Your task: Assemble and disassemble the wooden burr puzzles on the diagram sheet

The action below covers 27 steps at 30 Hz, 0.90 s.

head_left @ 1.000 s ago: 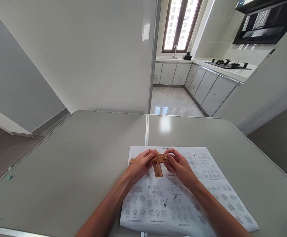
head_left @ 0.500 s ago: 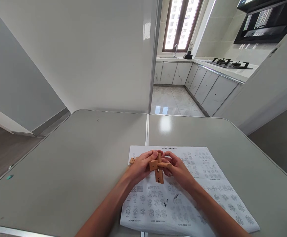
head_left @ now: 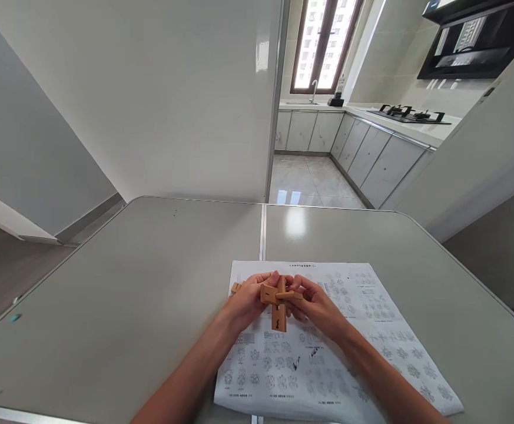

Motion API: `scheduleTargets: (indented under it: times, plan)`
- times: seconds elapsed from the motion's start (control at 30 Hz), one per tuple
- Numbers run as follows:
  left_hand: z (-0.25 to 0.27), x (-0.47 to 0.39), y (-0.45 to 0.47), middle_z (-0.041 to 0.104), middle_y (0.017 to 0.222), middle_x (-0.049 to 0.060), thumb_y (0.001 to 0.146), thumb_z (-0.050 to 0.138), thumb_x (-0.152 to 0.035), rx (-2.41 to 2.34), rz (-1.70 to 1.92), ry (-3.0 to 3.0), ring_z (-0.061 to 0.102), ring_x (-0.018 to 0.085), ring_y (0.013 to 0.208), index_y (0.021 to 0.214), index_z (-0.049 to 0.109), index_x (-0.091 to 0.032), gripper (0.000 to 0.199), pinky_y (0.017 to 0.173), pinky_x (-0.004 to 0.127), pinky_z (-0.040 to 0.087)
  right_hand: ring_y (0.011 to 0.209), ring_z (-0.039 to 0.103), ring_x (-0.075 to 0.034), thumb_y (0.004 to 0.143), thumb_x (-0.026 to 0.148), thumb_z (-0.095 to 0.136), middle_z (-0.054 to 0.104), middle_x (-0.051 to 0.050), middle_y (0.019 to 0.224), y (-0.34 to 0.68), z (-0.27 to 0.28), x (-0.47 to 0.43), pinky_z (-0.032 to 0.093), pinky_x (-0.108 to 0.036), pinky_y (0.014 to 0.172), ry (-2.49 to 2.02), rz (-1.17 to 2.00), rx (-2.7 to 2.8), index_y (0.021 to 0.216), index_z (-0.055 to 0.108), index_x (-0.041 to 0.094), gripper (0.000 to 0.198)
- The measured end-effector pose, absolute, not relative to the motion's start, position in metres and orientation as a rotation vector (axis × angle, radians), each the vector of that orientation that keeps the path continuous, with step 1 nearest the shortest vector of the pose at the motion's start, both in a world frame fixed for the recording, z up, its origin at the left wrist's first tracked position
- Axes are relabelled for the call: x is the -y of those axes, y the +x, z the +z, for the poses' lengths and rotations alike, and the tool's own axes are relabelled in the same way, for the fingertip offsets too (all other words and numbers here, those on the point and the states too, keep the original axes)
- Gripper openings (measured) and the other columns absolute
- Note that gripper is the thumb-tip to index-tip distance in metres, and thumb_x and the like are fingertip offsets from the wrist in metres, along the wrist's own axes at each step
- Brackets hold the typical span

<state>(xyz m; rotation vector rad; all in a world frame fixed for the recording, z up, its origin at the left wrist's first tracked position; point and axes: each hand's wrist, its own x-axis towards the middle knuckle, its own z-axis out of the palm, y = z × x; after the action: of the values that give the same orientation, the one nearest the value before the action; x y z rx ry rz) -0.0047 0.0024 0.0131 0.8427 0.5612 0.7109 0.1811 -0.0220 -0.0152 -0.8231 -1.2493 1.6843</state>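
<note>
Left hand (head_left: 248,301) and right hand (head_left: 321,307) close in on the crossed wooden pieces (head_left: 268,294), held above the printed sheet (head_left: 292,406)!
Forearms angle inward and wrists stay apart; the left hand grips from its side, the right pinches the crosswise piece (head_left: 289,295), whose long axis runs left to right. The marked piece (head_left: 278,320) points down toward the person, lengthwise. Out past the left hand, a wooden block (head_left: 235,288) sits partly hidden, with the grey table (head_left: 151,282) all around.

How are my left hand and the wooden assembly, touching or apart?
Touching: the head view shows your left hand gripping the wooden assembly, its thumb lying against the wood near the top.
</note>
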Motion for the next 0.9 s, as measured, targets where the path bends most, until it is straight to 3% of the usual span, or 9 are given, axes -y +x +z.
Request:
scheduleTargets:
  times: [0.2, 0.33, 0.47, 0.53, 0.6, 0.73, 0.9]
  plan:
    - [0.014, -0.005, -0.009, 0.076, 0.1, 0.016, 0.095, 0.064, -0.058, -0.558, 0.664, 0.819, 0.074, 0.024, 0.07, 0.119, 0.073, -0.011, 0.054, 0.067, 0.038, 0.058, 0.05, 0.052, -0.012, 0.094, 0.051, 0.073, 0.056, 0.006, 0.055, 0.177, -0.011, 0.025, 0.044, -0.029, 0.059, -0.828, 1.664, 1.293, 0.087, 0.061, 0.022, 0.032]
    - [0.018, -0.005, -0.01, 0.077, 0.103, 0.016, 0.095, 0.061, -0.063, -0.563, 0.639, 0.852, 0.076, 0.027, 0.076, 0.123, 0.072, -0.013, 0.058, 0.071, 0.039, 0.058, 0.05, 0.054, -0.011, 0.099, 0.055, 0.064, 0.066, 0.001, 0.068, 0.18, -0.007, 0.024, 0.043, -0.027, 0.055, -0.751, 1.804, 1.341, 0.095, 0.061, 0.021, 0.034]
    - [0.017, -0.006, -0.011, 0.069, 0.134, 0.016, 0.096, 0.064, -0.057, -0.665, 0.68, 0.875, 0.069, 0.032, 0.118, 0.12, 0.075, -0.016, 0.049, 0.097, 0.04, 0.055, 0.051, 0.055, -0.011, 0.101, 0.056, 0.058, 0.069, -0.003, 0.072, 0.182, -0.012, 0.024, 0.04, -0.024, 0.05, -0.618, 2.036, 1.352, 0.098, 0.062, 0.018, 0.038]
    - [0.017, -0.006, -0.011, 0.063, 0.144, 0.015, 0.098, 0.061, -0.055, -0.679, 0.749, 0.846, 0.057, 0.031, 0.136, 0.117, 0.077, -0.017, 0.045, 0.107, 0.037, 0.05, 0.048, 0.051, -0.009, 0.101, 0.055, 0.06, 0.068, -0.002, 0.069, 0.183, -0.015, 0.025, 0.038, -0.023, 0.049, -0.558, 2.122, 1.28, 0.088, 0.059, 0.018, 0.039]
    - [0.017, -0.007, -0.01, 0.063, 0.145, 0.014, 0.099, 0.059, -0.056, -0.674, 0.817, 0.766, 0.052, 0.03, 0.142, 0.117, 0.076, -0.017, 0.046, 0.111, 0.037, 0.048, 0.044, 0.045, -0.008, 0.099, 0.054, 0.063, 0.065, -0.001, 0.065, 0.183, -0.016, 0.024, 0.035, -0.024, 0.047, -0.544, 2.138, 1.171, 0.078, 0.054, 0.02, 0.042]
    - [0.016, -0.011, -0.008, 0.065, 0.142, 0.015, 0.098, 0.061, -0.056, -0.639, 0.909, 0.587, 0.053, 0.03, 0.141, 0.118, 0.073, -0.015, 0.047, 0.118, 0.04, 0.043, 0.044, 0.036, -0.007, 0.096, 0.052, 0.069, 0.057, 0.002, 0.064, 0.187, -0.011, 0.02, 0.031, -0.024, 0.046, -0.654, 1.937, 0.936, 0.08, 0.058, 0.019, 0.039]
    - [0.011, -0.015, -0.006, 0.064, 0.143, 0.017, 0.097, 0.067, -0.048, -0.642, 0.971, 0.504, 0.054, 0.03, 0.141, 0.116, 0.072, -0.014, 0.039, 0.124, 0.042, 0.037, 0.051, 0.037, -0.007, 0.089, 0.049, 0.078, 0.06, 0.0, 0.085, 0.198, -0.007, 0.007, 0.037, -0.025, 0.045, -0.82, 1.568, 0.735, 0.093, 0.067, 0.021, 0.03]
